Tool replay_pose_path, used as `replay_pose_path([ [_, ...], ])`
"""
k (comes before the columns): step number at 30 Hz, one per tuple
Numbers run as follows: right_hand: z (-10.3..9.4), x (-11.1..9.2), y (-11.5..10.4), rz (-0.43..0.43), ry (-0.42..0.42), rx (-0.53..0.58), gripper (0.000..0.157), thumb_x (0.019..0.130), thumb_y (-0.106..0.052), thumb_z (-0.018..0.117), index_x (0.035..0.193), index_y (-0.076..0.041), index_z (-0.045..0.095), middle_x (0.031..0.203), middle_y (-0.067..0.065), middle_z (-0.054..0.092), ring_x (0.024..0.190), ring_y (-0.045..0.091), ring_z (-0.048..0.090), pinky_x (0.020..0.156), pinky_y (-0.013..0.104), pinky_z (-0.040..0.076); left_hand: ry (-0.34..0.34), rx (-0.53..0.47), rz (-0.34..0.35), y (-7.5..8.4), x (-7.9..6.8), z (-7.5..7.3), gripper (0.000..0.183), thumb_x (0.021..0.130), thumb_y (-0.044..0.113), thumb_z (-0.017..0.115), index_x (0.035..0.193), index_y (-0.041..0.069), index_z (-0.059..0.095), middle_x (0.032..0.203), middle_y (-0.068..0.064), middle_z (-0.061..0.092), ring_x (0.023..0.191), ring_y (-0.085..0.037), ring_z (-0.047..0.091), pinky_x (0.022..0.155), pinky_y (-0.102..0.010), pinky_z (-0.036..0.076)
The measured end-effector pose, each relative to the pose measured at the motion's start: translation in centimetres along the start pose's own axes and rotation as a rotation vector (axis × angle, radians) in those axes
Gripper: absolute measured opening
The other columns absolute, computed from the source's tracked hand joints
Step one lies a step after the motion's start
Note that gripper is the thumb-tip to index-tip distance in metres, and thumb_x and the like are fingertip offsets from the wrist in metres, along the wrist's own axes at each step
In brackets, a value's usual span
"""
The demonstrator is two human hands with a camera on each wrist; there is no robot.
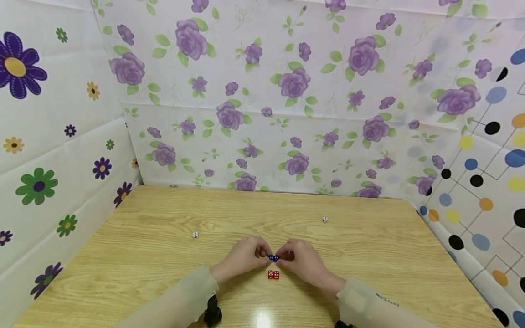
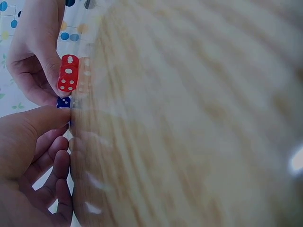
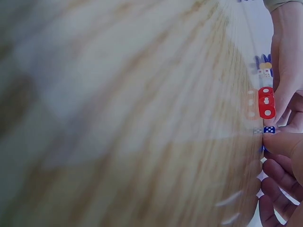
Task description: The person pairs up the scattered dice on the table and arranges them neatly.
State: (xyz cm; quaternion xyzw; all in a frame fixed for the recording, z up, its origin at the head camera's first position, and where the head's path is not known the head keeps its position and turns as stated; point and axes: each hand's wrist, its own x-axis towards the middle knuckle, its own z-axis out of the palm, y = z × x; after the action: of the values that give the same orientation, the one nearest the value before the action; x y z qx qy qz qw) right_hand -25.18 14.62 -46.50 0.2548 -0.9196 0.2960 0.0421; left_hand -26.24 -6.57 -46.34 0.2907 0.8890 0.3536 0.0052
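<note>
Two blue dice sit side by side on the table in the head view, faces together. My left hand (image 1: 247, 255) pinches the left blue die (image 1: 271, 258) between thumb and finger. From the other side, my right hand (image 1: 304, 260) pinches the right blue die (image 1: 276, 258). Just nearer to me lie two red dice (image 1: 273, 274), also side by side, untouched by either hand. In the left wrist view the red dice (image 2: 68, 73) stand in front of the right hand's fingers; a blue die (image 2: 63, 101) shows just past my left thumb.
One white die (image 1: 195, 235) lies on the wooden table (image 1: 164, 282) to the left, another white die (image 1: 325, 219) farther back to the right. Flower-printed cloth (image 1: 266, 114) hangs behind the table, with patterned cloth along both sides.
</note>
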Motion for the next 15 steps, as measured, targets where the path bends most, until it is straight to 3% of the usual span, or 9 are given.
replay_pose_path([
  [15, -0.17, -0.08, -0.12, 0.000, -0.014, 0.008, 0.007, 0.085, -0.021, 0.079, 0.091, -0.021, 0.077, 0.084, -0.010, 0.064, 0.069, -0.001, 0.052, 0.060, 0.018, 0.044, -0.009, -0.011, 0.003, -0.13, -0.14, -0.09, 0.013, 0.082, 0.015, 0.080, 0.091, 0.012, 0.072, 0.086, -0.001, 0.067, 0.074, -0.006, 0.057, 0.067, -0.017, 0.046],
])
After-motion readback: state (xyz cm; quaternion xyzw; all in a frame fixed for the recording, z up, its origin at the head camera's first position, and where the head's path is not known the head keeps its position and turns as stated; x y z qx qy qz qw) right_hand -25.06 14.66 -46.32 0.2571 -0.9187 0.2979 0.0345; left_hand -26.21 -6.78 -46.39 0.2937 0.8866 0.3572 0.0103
